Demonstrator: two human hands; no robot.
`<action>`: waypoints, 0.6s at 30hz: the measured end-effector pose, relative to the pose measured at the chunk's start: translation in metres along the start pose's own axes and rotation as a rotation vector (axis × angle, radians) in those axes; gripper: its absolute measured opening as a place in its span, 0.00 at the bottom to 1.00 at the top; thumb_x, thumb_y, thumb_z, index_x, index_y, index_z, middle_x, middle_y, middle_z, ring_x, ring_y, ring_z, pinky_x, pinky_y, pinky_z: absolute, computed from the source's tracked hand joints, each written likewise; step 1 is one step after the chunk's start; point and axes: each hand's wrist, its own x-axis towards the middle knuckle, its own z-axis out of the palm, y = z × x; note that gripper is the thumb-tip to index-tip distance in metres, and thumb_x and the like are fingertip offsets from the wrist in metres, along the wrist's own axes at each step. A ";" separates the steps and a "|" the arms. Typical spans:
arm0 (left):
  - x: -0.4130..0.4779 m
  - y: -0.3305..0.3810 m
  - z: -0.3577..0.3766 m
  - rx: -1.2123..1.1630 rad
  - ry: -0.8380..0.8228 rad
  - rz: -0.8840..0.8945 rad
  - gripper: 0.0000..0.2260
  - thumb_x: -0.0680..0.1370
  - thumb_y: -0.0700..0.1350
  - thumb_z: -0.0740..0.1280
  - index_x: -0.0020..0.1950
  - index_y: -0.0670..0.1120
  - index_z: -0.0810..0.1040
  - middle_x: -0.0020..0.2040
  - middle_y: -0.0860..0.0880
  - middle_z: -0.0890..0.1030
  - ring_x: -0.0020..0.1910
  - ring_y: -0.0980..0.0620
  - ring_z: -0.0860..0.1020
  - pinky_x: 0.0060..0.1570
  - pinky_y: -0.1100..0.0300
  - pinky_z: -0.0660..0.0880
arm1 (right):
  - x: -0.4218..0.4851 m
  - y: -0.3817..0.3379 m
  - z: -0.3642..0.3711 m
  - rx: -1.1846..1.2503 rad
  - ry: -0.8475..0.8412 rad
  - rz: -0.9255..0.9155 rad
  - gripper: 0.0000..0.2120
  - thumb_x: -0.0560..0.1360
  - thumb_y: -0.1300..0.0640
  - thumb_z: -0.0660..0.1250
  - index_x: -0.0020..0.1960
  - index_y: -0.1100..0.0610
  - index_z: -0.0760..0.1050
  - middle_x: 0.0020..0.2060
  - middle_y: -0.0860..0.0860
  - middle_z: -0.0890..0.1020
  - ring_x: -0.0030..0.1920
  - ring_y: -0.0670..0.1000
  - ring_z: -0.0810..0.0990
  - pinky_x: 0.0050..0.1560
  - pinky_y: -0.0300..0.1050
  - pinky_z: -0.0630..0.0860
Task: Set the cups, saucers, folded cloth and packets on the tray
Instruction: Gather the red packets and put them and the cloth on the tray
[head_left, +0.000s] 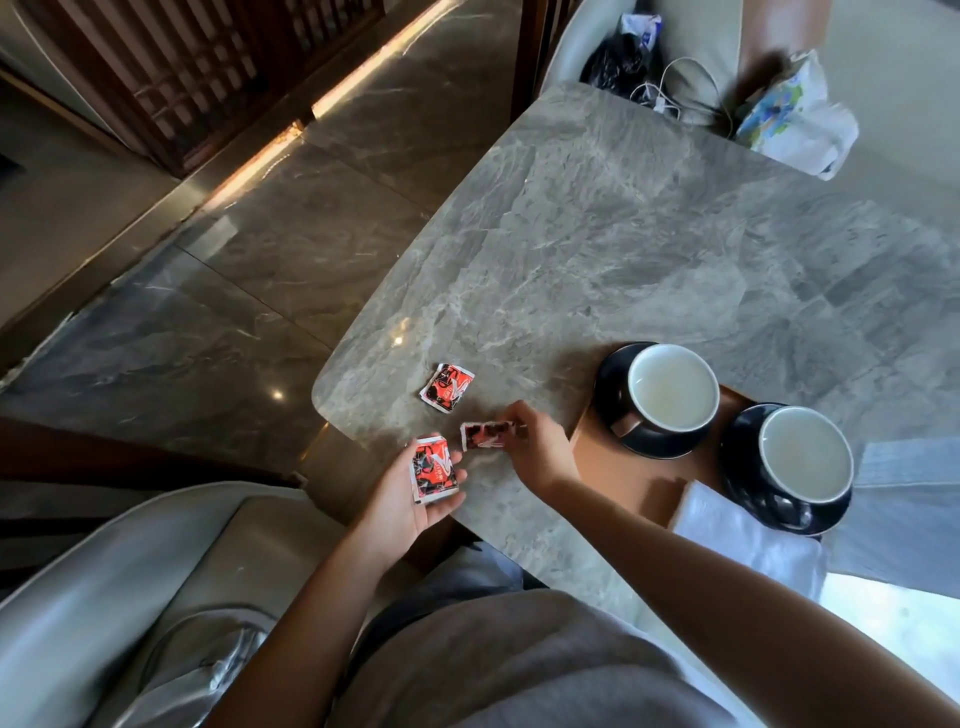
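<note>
— Head view, starting at the left: what is the left hand (410, 499) doing?

— It is lying palm up just off the corner of the marble table (623, 234), fingers loosely cupping one red packet, the palm packet (434, 470). A little farther in, the loose packet (448, 388) is lying flat on the table, with nobody touching it.

— And the right hand (535, 447)?

— It is pinching the pinched packet (488, 435) by one end, just beside the left palm and clear of the brown tray (623, 457).

— So what is sitting on the tray?

— The far cup (672, 392) is standing on its dark saucer (610, 384), and the near cup (805, 452) is standing on the second saucer (737, 467). The folded cloth (748, 535) is lying at the tray's near end, touching that second saucer.

— How far along would you say it is?

— Cups, saucers and cloth are looking done. All three packets I can see are sitting off the tray, so I am judging those to be what is left.
</note>
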 end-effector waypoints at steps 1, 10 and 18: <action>0.000 0.001 -0.001 -0.012 -0.011 -0.018 0.18 0.80 0.55 0.54 0.50 0.44 0.77 0.43 0.44 0.83 0.38 0.48 0.81 0.34 0.56 0.81 | 0.001 -0.001 -0.005 0.068 0.014 0.021 0.09 0.72 0.66 0.65 0.49 0.56 0.76 0.42 0.52 0.82 0.43 0.54 0.81 0.40 0.42 0.71; 0.000 0.003 0.005 0.031 -0.169 -0.141 0.28 0.75 0.64 0.56 0.59 0.41 0.76 0.54 0.38 0.80 0.55 0.41 0.76 0.62 0.45 0.69 | 0.004 -0.043 -0.040 0.226 -0.367 -0.186 0.10 0.76 0.66 0.65 0.55 0.60 0.80 0.43 0.48 0.82 0.37 0.38 0.78 0.41 0.32 0.74; 0.004 -0.005 0.016 0.073 -0.176 -0.068 0.08 0.76 0.37 0.58 0.49 0.40 0.76 0.40 0.43 0.84 0.39 0.47 0.83 0.48 0.48 0.79 | -0.006 -0.061 -0.025 -0.022 -0.268 -0.327 0.11 0.73 0.61 0.68 0.54 0.54 0.81 0.52 0.51 0.82 0.50 0.48 0.79 0.52 0.43 0.75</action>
